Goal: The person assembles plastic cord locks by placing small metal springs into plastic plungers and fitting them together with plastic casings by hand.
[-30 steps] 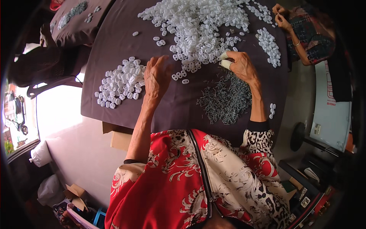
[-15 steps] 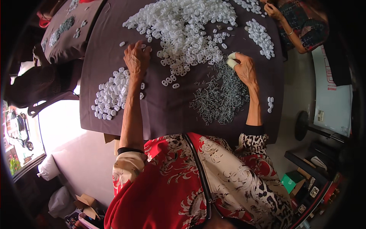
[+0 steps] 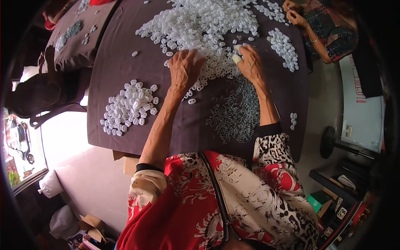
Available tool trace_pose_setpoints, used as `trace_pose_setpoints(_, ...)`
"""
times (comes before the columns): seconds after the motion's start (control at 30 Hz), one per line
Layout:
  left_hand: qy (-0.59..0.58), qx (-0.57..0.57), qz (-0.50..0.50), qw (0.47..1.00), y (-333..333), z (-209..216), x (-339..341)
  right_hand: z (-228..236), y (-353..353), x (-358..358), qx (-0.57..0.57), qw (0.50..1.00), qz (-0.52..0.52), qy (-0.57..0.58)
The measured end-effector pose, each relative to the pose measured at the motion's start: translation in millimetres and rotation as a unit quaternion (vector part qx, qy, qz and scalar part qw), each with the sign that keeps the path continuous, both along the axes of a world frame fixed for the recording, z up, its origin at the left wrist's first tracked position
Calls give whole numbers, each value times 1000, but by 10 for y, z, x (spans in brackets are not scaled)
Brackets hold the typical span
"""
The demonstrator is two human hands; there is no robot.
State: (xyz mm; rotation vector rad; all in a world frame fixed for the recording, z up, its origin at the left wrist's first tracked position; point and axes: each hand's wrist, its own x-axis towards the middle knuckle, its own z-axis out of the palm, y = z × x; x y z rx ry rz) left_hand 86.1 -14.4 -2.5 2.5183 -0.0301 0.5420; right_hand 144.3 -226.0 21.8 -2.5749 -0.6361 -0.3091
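My left hand (image 3: 183, 71) is over the left edge of a big heap of white oval plastic pieces with two holes (image 3: 200, 25). Its fingers are smeared by motion, so whether they hold a piece is unclear. At the heap's lower right is my right hand (image 3: 251, 66), its thumb and forefinger in off-white finger covers, the two tips apart with nothing visible between them. Just below it lies a pile of small grey metal screws or pins (image 3: 235, 112). A smaller pile of white oval pieces (image 3: 130, 104) sits to the left of my left forearm.
A dark brown cloth covers the table (image 3: 183, 129). At the far right, another person's hands (image 3: 296, 16) are near a separate group of white pieces (image 3: 283, 50). A few white pieces (image 3: 293, 121) lie at the right edge. A second table (image 3: 83, 46) stands at upper left.
My left hand has moved right, from beside the smaller pile to the big heap. My right hand has moved up and left off the screw pile, its covered fingertips now farther apart.
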Motion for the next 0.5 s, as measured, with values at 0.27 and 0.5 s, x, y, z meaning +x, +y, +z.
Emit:
trace_pose_setpoints(0.27,-32,41,-42,998,-251,4,-419,-406,54,495,-30,994,-92,-42)
trace_pose_setpoints(0.5,-71,-16,-33,997,-141,-180,-106,-298,519,195,-36,998,-29,-41)
